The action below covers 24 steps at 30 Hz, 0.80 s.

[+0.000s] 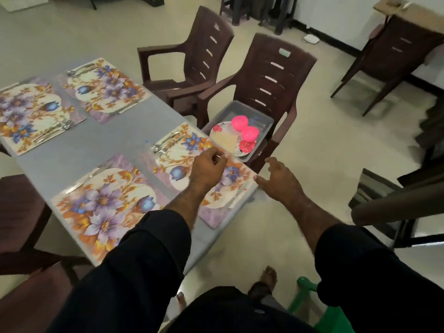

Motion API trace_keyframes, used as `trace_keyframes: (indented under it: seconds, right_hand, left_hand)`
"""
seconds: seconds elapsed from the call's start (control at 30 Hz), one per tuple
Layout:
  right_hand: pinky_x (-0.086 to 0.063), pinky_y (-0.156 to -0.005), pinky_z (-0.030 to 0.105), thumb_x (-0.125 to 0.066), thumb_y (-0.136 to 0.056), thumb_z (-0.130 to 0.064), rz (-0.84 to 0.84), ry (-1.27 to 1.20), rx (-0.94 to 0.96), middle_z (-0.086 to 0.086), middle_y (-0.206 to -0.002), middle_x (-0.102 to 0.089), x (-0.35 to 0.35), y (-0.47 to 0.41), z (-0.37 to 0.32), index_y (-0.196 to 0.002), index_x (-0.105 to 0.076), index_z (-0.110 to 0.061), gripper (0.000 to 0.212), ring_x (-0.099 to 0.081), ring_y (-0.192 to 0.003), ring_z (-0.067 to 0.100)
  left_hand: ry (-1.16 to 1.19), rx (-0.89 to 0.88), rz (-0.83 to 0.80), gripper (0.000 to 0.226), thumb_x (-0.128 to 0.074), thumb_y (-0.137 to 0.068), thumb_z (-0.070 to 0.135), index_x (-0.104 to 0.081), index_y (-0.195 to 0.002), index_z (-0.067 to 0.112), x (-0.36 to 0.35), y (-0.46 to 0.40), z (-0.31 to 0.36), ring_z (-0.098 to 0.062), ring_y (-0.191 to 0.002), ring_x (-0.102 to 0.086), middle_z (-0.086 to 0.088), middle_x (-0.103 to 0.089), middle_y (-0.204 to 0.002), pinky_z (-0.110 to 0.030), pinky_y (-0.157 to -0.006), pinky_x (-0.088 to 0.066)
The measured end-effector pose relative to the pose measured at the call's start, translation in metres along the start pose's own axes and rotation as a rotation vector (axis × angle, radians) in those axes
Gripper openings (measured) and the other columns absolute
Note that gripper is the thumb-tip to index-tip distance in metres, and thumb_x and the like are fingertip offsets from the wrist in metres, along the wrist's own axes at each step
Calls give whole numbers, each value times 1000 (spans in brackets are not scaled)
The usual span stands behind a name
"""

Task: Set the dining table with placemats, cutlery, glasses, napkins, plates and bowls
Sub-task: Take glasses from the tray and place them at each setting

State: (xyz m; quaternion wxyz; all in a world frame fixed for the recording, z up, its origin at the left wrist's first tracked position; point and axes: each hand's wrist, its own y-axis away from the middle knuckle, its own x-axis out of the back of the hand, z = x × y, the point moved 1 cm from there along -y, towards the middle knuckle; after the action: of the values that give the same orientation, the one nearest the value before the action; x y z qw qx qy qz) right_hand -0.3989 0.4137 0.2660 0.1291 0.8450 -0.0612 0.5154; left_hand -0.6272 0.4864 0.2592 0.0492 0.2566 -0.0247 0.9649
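Four floral placemats lie flat on the grey counter [79,150]: two at the far end [36,114] [103,88], two at the near end [105,203] [199,169]. Each carries cutlery along its edges, and a spoon and fork [165,143] show on the near right placemat. Off the counter, a grey tray [262,121] on a chair seat holds a flowered plate [224,138] and two pink bowls [239,123] [250,133] turned upside down, side by side.
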Motion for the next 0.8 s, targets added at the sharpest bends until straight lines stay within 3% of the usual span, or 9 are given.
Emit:
trace_keyframes:
  seconds: [0.07, 0.17, 0.33, 0.47, 0.63, 0.8]
  right_hand:
    - [-52, -98, 44, -76, -90, -47, -22, -30, 23, 17, -134, -62, 10, -16, 31, -149, -45, -17, 73, -61, -123, 37]
    - [-54, -96, 45, -75, -87, -48, -49, -42, 40, 17, -131, -64, 32, -35, 76, -145, -48, -18, 71, -63, -119, 38]
    - [-54, -98, 45, -75, -88, -46, -127, -38, 70, 14, -133, -62, 67, -69, 127, -146, -46, -19, 70, -61, -121, 36]
    - [-53, -98, 44, -75, -90, -45, -141, -20, 85, 15, -133, -62, 80, -112, 152, -145, -47, -17, 67, -61, -122, 36]
    - [-54, -98, 44, -75, -91, -46, -223, 46, 136, 15, -133, -63, 80, -175, 170, -146, -45, -18, 69, -62, -121, 34]
    - [-54, -99, 43, -72, -92, -48, -271, 113, 126, 10, -133, -62, 95, -257, 181, -146, -45, -22, 66, -62, -121, 31]
  left_hand:
    - [1, 33, 0, 17, -67, -102, 33, -72, -100, 17, -38, -9, 15, -13, -79, -63, 4, -68, -86, -22, -70, -50]
    - [12, 83, -11, 17, -67, -95, 41, -70, -91, 25, -98, -17, 32, -20, -80, -69, 4, -72, -83, -41, -78, -59]
    - [41, 190, -10, 13, -68, -91, 42, -67, -84, 32, -163, -23, 53, -23, -77, -73, 6, -73, -81, -48, -77, -62]
    - [45, 243, -2, 24, -66, -88, 49, -71, -88, 26, -193, -59, 52, -22, -76, -74, 7, -74, -79, -47, -77, -63]
    - [61, 317, 21, 18, -71, -91, 41, -72, -95, 23, -225, -125, 46, -23, -78, -74, 3, -74, -82, -46, -79, -63]
    - [76, 402, 26, 19, -68, -86, 47, -65, -82, 29, -267, -207, 14, -26, -77, -74, 2, -74, -81, -47, -79, -63]
